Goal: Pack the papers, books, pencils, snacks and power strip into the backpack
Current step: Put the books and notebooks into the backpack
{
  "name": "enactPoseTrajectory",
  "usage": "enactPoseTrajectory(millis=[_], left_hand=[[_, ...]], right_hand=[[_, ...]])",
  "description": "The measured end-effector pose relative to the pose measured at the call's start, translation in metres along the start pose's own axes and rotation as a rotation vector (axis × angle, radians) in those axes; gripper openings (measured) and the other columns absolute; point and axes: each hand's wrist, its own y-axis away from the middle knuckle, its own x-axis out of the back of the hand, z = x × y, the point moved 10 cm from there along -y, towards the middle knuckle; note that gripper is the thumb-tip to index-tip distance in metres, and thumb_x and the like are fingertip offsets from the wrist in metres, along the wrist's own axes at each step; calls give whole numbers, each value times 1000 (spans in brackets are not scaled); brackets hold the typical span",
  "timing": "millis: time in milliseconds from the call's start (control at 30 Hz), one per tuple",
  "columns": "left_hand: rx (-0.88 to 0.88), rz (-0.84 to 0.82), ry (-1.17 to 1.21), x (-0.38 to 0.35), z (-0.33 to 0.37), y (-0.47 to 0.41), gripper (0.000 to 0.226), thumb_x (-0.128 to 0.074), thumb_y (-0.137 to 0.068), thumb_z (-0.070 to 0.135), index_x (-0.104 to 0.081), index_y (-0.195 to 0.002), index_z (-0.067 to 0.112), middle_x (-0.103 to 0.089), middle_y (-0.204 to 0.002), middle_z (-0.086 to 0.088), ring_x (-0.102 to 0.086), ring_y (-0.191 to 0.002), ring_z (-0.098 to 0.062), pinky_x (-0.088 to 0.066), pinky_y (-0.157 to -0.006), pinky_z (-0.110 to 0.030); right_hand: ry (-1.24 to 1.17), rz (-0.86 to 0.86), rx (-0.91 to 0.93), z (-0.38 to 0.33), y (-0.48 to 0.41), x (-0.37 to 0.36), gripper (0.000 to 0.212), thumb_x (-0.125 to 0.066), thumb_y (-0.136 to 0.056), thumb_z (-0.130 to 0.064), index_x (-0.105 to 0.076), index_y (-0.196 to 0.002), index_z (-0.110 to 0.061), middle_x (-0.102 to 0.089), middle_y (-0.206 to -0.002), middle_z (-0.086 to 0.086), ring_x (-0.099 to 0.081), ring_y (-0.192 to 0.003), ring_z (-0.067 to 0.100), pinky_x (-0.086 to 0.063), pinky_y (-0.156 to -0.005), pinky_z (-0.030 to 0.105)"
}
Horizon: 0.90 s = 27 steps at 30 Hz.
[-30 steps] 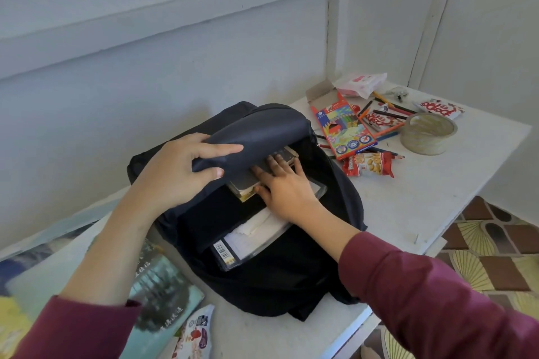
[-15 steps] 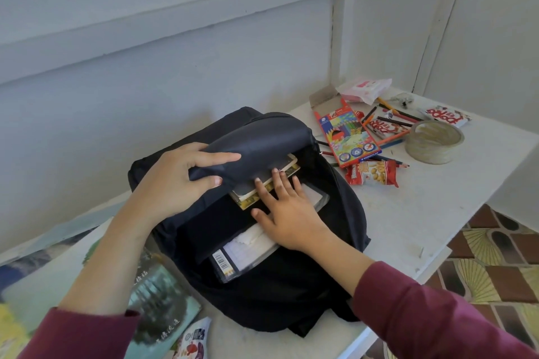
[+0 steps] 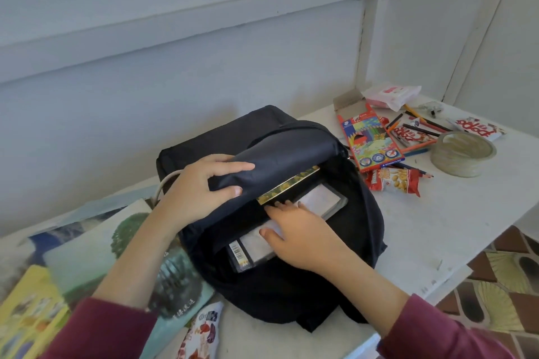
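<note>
Clutched the flap [image 3: 280,157] of the backpack [image 3: 291,294] in the left grip [image 3: 201,192], fingers [image 3: 239,167] curled round it. Rested the right grip [image 3: 303,236] flat, straight-fingered, on books [image 3: 320,198] inside the backpack; pencils [image 3: 417,171] and snack packet [image 3: 393,181] at far right of the desk [image 3: 437,227].

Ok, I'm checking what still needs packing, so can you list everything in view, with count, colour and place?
backpack: one, black, mid-table, open
yellow-edged book: one, inside backpack, under flap
grey book: one, barcoded, inside backpack opening
pencil box: one, multicoloured, right of backpack
loose pencils: several, mixed colours, around the box
red snack packet: one, in front of the box
red-and-white packets: two, far right
pink-and-white packet: one, back by wall
tape roll: one, beige, right
picture books: several, green, blue, yellow, left
white snack packet: one, near edge
table: one, white
left hand: grips backpack flap
right hand: fingers flat on grey book
</note>
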Motion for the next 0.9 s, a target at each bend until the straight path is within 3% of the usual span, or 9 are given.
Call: enactPoseTrajectory(millis=[67,133,333,433,533,667,800,900], left_hand=[[21,10,53,0,-4,15,49,-71,-79,15,-59,-105,55,-50,-112,37,-41,-107,22,-31,-88,-4],[70,33,175,3,-11,33,49,-71,-79,10,-61,-109,47,-54,-107,41,-48,-108,17,-38,-91,-8],[222,301,436,35,-40,107,39,-59,-85,-5,-67,-106,27,-69,-104,14,-66,-95,-6,-50,-81,-15],[310,467,326,53,-58,156,37,-60,-84,-3,-68,-103,28,-69,-102,15,-63,-96,-3,-50,-80,-16],[490,636,105,64,-81,210,33,-65,-81,5,-68,-100,32,-66,-106,7,-59,-100,-11,-48,-88,-32],[719,620,-200,60,-105,255,32,-69,-74,26,-67,-106,27,-59,-123,-12,-48,-120,-29,-35,-101,-46],[765,495,-132,45,-109,254,41,-52,-66,44,-62,-106,40,-51,-133,-1,-38,-132,-25,-14,-111,-49],[704,582,46,53,-107,252,33,-50,-57,52,-55,-87,65,-55,-119,15,-48,-120,-16,-25,-108,-57]], right_hand=[[-85,32,69,-22,16,8,37,-40,-96,-37,-54,-123,-16,-61,-121,5,-54,-112,21,-44,-95,36],[-172,56,156,-48,28,15,31,-42,-96,-36,-59,-116,-22,-66,-109,-3,-59,-98,13,-49,-84,32],[-491,-85,308,-113,38,-8,24,-50,-93,-29,-65,-110,-21,-68,-99,-6,-60,-88,6,-53,-79,29],[-478,-120,325,-132,31,-28,29,-50,-92,-28,-62,-117,-18,-66,-106,-2,-59,-93,9,-52,-83,31],[-416,-97,329,-144,25,-42,30,-51,-92,-26,-58,-120,-15,-61,-112,0,-55,-100,13,-47,-88,30],[-316,-25,293,-147,17,-62,30,-49,-91,-25,-51,-118,-13,-51,-117,2,-48,-109,18,-42,-92,31],[-264,54,238,-147,13,-71,32,-50,-88,-24,-47,-119,-17,-42,-126,4,-41,-114,24,-41,-92,33],[-248,35,189,-145,8,-73,39,-51,-89,-24,-45,-127,-16,-40,-132,7,-38,-118,25,-37,-94,34]])
